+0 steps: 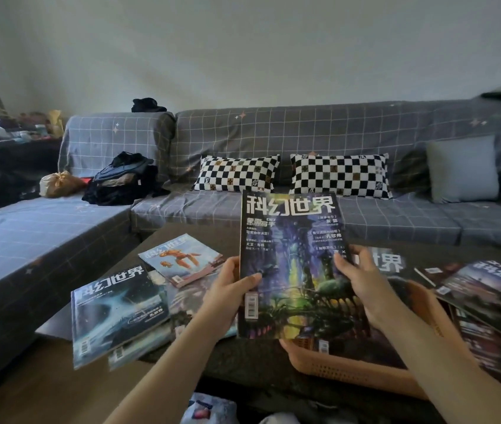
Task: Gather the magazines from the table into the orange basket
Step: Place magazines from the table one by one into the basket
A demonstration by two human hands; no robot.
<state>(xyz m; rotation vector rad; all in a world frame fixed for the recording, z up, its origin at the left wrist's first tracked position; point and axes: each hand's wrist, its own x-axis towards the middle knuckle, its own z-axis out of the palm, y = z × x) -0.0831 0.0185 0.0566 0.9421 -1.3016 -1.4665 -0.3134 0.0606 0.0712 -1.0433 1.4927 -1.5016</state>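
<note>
I hold a magazine (295, 264) with a purple and green cover upright in front of me, above the table. My left hand (227, 295) grips its left edge and my right hand (362, 283) grips its right edge. Below it, at the table's front, sits the orange basket (350, 370), with magazines lying inside. A blue-covered magazine (114, 310) and one with an orange figure (182, 258) lie on the table to the left. Several more magazines (494, 289) are spread at the right.
A grey checked sofa (273, 142) runs behind the dark table (243, 356), with two black-and-white checkered cushions (237, 174), a pale cushion (463, 168) and a pile of dark clothes (123, 179). Wooden floor shows at the lower left.
</note>
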